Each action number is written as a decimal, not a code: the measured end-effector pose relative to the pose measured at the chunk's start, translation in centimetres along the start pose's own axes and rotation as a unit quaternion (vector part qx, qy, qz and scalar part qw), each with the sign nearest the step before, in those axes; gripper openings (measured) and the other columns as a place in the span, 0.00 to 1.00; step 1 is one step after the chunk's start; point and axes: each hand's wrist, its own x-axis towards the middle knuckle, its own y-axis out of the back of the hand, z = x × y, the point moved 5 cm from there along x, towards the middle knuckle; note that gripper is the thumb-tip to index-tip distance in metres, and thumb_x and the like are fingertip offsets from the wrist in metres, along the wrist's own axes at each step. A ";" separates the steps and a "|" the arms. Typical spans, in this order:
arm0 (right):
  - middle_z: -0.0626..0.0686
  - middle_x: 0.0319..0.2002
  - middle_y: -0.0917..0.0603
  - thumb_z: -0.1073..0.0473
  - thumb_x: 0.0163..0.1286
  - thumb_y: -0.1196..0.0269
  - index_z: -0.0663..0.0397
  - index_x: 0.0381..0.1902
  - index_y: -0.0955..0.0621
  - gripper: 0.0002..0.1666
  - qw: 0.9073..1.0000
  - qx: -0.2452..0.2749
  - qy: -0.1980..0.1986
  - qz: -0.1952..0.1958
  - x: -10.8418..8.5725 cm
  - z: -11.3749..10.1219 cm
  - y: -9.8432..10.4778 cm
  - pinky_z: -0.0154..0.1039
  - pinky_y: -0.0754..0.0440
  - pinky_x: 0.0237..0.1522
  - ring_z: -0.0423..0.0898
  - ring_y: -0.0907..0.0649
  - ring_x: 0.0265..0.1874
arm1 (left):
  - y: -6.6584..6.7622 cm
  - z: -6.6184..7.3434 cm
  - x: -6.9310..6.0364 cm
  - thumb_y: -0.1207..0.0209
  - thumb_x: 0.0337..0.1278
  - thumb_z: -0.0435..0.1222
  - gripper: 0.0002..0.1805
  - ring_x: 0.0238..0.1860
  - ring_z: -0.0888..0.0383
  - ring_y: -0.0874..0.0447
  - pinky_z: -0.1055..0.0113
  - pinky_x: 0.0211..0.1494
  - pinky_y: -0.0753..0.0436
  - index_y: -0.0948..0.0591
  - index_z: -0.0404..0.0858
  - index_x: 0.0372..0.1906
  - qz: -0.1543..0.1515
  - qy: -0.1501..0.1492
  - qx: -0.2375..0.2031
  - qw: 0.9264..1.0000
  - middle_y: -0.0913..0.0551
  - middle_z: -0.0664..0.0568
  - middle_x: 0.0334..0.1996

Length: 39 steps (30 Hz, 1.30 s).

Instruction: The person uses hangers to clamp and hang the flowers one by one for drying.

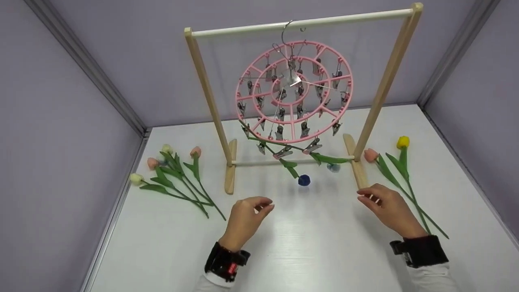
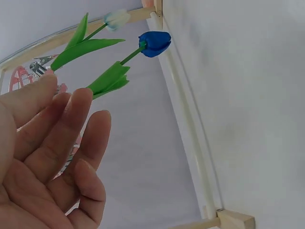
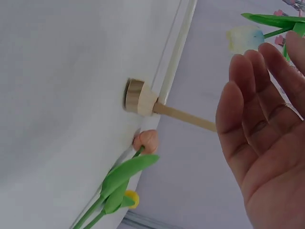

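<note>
Apparently only partly done, with dark blue tulip (image 1: 304,180) and pale blue tulip (image 1: 333,167) clipped to pink hanger (image 1: 292,129), other tulips (image 1: 161,177) left unclipped on table (image 1: 292,243); with left hand (image 1: 246,219) and right hand (image 1: 387,207) relaxed, grasping nothing.

Blue tulip (image 1: 304,180) on pink clip hanger (image 1: 292,79)

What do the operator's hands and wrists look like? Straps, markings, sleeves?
Left hand and right hand: no gloves. Left strap and right strap: black, wide, each with a small protruding part. Red mark on the left one. Pale sleeves.
</note>
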 end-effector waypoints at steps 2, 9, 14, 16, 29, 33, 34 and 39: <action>0.42 0.31 0.18 0.68 0.60 0.28 0.55 0.40 0.12 0.10 0.999 -0.030 -0.005 0.009 -0.6 0.5 0.8 0.25 0.24 0.29 0.36 0.21 0.27 | -0.7 0.1 -0.7 0.33 0.61 0.38 0.07 0.33 0.67 0.18 0.66 0.38 0.17 0.11 0.40 0.40 -0.012 0.006 -0.003 1.000 0.13 0.59 0.33; 0.49 0.30 0.15 0.71 0.59 0.28 0.60 0.38 0.12 0.09 0.993 -0.084 -0.067 0.043 -2.9 3.4 3.9 0.21 0.29 0.31 0.41 0.20 0.27 | -2.6 0.7 -2.4 0.33 0.61 0.36 0.04 0.34 0.68 0.18 0.65 0.40 0.18 0.11 0.42 0.38 -0.025 -0.005 -0.006 1.000 0.13 0.61 0.33; 0.56 0.30 0.14 0.67 0.63 0.31 0.64 0.39 0.13 0.07 0.984 -0.104 -0.141 0.037 -4.4 5.8 5.6 0.25 0.28 0.27 0.44 0.19 0.27 | -3.9 0.9 -3.2 0.33 0.60 0.36 0.03 0.34 0.70 0.19 0.66 0.42 0.22 0.11 0.45 0.37 -0.033 -0.027 0.012 0.999 0.13 0.64 0.33; 0.59 0.31 0.14 0.65 0.66 0.33 0.65 0.41 0.14 0.08 0.978 -0.107 -0.177 0.025 -4.8 6.7 6.1 0.28 0.27 0.25 0.45 0.19 0.26 | -4.4 1.1 -3.5 0.32 0.60 0.35 0.03 0.33 0.71 0.19 0.68 0.41 0.22 0.10 0.46 0.37 -0.035 -0.037 0.019 0.999 0.13 0.64 0.33; 0.66 0.30 0.15 0.64 0.67 0.36 0.73 0.37 0.15 0.12 0.961 -0.140 -0.239 -0.006 -4.6 10.4 7.2 0.42 0.25 0.23 0.60 0.17 0.26 | -6.8 3.5 -5.3 0.33 0.61 0.38 0.02 0.31 0.69 0.19 0.75 0.37 0.29 0.11 0.47 0.37 -0.076 -0.121 0.045 0.989 0.13 0.66 0.32; 0.67 0.29 0.15 0.63 0.67 0.35 0.73 0.35 0.15 0.13 0.960 -0.145 -0.240 -0.025 -4.0 11.3 7.0 0.43 0.25 0.22 0.59 0.17 0.24 | -7.0 4.2 -5.8 0.32 0.60 0.38 0.02 0.32 0.70 0.19 0.77 0.36 0.31 0.11 0.47 0.36 -0.074 -0.143 0.043 0.986 0.13 0.66 0.32; 0.67 0.30 0.14 0.62 0.67 0.34 0.73 0.36 0.15 0.14 0.959 -0.144 -0.243 -0.032 -3.8 11.5 6.9 0.44 0.25 0.22 0.59 0.17 0.25 | -7.1 4.3 -5.9 0.32 0.60 0.38 0.02 0.32 0.71 0.19 0.78 0.36 0.31 0.11 0.48 0.36 -0.073 -0.148 0.043 0.985 0.13 0.66 0.32; 0.67 0.32 0.14 0.57 0.68 0.34 0.72 0.38 0.15 0.17 0.952 -0.137 -0.264 -0.075 -3.1 12.4 6.5 0.45 0.24 0.23 0.60 0.17 0.27 | -7.1 4.6 -6.2 0.32 0.60 0.38 0.02 0.34 0.73 0.20 0.79 0.36 0.32 0.11 0.48 0.36 -0.069 -0.161 0.051 0.983 0.13 0.66 0.33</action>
